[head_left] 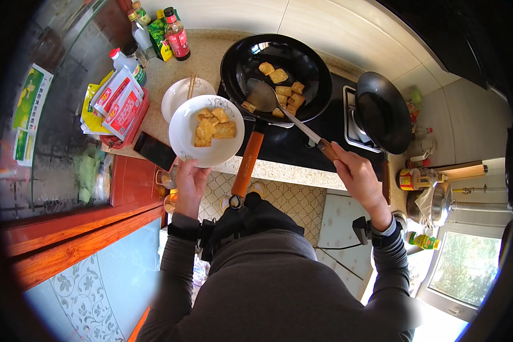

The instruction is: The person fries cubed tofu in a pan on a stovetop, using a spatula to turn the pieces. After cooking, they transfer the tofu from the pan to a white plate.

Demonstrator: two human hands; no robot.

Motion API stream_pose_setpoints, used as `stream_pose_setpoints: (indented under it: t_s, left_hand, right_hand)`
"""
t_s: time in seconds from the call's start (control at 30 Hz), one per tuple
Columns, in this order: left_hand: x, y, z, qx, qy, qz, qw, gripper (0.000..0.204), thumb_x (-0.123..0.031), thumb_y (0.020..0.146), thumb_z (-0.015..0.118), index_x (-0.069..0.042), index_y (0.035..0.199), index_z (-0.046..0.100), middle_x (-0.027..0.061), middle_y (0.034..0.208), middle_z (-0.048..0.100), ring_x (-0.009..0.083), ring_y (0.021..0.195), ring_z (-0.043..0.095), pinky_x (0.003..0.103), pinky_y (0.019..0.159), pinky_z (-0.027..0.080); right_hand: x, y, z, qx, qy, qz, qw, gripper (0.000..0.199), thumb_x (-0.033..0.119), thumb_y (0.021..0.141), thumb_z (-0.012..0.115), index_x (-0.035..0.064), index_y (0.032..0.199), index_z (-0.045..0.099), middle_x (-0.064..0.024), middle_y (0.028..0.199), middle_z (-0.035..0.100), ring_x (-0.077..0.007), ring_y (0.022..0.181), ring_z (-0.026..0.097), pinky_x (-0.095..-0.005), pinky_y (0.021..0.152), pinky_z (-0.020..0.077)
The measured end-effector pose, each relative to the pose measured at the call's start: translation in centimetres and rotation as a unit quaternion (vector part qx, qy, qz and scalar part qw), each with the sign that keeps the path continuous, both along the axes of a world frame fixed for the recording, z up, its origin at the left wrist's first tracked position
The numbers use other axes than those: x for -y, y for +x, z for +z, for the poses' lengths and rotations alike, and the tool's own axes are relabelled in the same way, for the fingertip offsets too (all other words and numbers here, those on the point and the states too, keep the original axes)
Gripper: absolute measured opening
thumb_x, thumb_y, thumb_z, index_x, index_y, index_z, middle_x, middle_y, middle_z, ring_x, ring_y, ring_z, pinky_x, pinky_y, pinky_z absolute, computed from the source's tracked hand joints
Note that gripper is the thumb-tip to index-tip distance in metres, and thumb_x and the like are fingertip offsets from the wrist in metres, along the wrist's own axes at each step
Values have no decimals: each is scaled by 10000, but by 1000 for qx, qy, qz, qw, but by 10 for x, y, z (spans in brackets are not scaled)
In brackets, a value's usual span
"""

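My left hand (192, 181) grips the near rim of a white plate (182, 149), held up beside the wok. Several golden fried tofu pieces (215, 126) lie on it. My right hand (356, 174) is wrapped round the wooden handle of a metal spatula (305, 129). The spatula's blade rests inside the black wok (236, 62), touching or close to a tofu piece at the left. More browned tofu pieces (293, 97) lie in the wok, mostly right of the blade. The wok's orange-brown handle (248, 165) points toward me, between my hands.
A second white plate (174, 102) with chopsticks (191, 85) sits behind the held one. A phone (155, 151) lies at the counter's left edge, near a red basket (137, 122) of packets. Sauce bottles (178, 43) stand at the back left. Another dark pan (382, 111) is on the right burner.
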State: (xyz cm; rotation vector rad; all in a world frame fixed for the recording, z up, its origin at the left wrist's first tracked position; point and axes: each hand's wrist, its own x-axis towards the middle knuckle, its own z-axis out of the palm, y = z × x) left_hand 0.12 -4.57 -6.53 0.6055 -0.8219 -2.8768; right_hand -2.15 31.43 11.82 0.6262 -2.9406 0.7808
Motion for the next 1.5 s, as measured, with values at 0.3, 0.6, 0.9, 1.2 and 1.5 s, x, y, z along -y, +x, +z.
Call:
stream_pose_setpoints:
  t_s: [0.3, 0.6, 0.9, 1.2, 1.5]
  left_hand:
    - [2, -2, -5, -1, -2, -11, 1000, 469, 8, 818, 503, -65, 1276, 435, 128, 1217, 538, 294, 1077, 582, 422, 846, 562]
    - [-1, -5, -5, 1, 2, -5, 1000, 467, 13, 817, 501, -65, 1272, 433, 130, 1226, 531, 292, 1076, 582, 409, 831, 566]
    - [4, -5, -9, -26, 25, -1, 999, 476, -2, 805, 511, -73, 1268, 426, 127, 1221, 532, 288, 1071, 579, 417, 847, 549]
    - [10, -3, 1, -4, -22, 8, 1000, 467, -26, 801, 516, -73, 1259, 440, 118, 1199, 553, 271, 1048, 595, 426, 836, 552]
    - [14, 1, -4, 0, -1, 3, 1000, 451, -20, 808, 512, -50, 1254, 447, 126, 1200, 554, 280, 1037, 604, 433, 823, 563]
  right_hand:
    - [-8, 8, -9, 157, -145, -82, 973, 380, 50, 889, 583, -9, 1261, 538, -93, 662, 558, -84, 553, 459, -231, 529, 406]
    - [0, 19, 18, 167, -180, -63, 967, 396, 39, 891, 578, 1, 1282, 528, -37, 706, 571, -61, 589, 455, -218, 536, 398]
    - [10, 18, 29, 71, -108, -54, 990, 389, 10, 863, 579, 6, 1251, 552, -121, 762, 611, -134, 562, 480, -256, 539, 411]
    - [-3, -21, -30, -113, 28, -49, 992, 390, 61, 852, 577, 48, 1242, 553, -149, 737, 575, -326, 609, 582, -393, 559, 476]
    - [1, -26, -35, -120, 149, -51, 980, 384, 100, 851, 592, 84, 1233, 560, -112, 709, 548, -295, 541, 579, -391, 501, 492]
